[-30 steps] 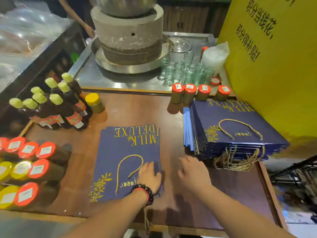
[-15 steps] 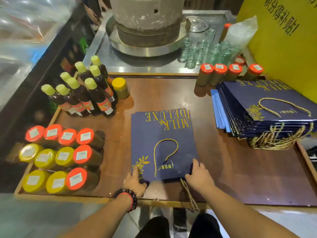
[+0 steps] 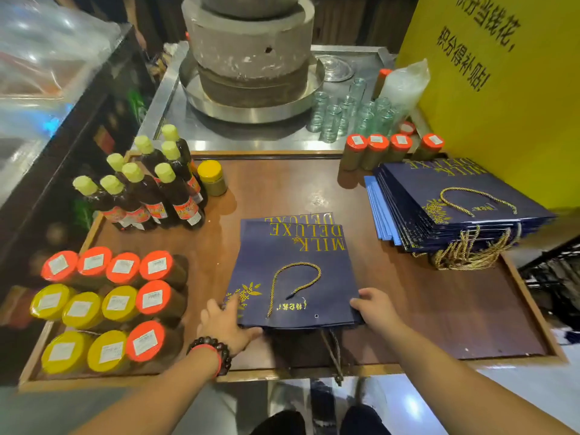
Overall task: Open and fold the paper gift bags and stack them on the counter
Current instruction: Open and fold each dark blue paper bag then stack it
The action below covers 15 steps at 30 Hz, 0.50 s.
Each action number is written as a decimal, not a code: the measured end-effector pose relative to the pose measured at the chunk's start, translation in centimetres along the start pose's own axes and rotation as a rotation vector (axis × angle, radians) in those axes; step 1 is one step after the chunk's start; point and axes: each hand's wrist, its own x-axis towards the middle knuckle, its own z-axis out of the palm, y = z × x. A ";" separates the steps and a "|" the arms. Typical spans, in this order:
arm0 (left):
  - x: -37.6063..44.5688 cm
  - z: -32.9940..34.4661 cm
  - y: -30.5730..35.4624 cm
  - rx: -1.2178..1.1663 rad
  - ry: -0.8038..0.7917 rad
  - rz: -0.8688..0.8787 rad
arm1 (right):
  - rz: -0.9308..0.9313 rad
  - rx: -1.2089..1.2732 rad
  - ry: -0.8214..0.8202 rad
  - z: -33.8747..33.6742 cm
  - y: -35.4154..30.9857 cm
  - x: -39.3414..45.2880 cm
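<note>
Both hands, the left hand (image 3: 226, 324) and right hand (image 3: 373, 309), pinch the near corners of the flat navy paper gift bag (image 3: 295, 271) lying mid-counter on the brown wooden counter (image 3: 439, 309), the stack of navy gift bags (image 3: 455, 205) at two o'clock.

There is one view only, from a wide-angle camera worn on the person's head, looking forward and steeply down over the table (image 3: 408, 296). It sits close: both forearms reach in from the bottom edge, and the person's feet show below the near rim. It faces the stone mill (image 3: 248, 48) at the far end, with the yellow sign (image 3: 502, 98) at the right. The edges bend with the lens.
</note>
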 end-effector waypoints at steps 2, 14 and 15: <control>-0.5 -1.8 0.6 -0.066 -0.016 0.018 | -0.013 0.032 -0.015 -1.2 -1.5 -1.0; -3.3 -7.8 8.0 0.342 0.242 0.444 | 0.023 0.118 -0.090 -8.4 -3.2 -3.0; -3.5 -8.1 9.1 0.364 0.248 0.501 | 0.006 0.072 -0.069 -9.5 -3.1 -3.2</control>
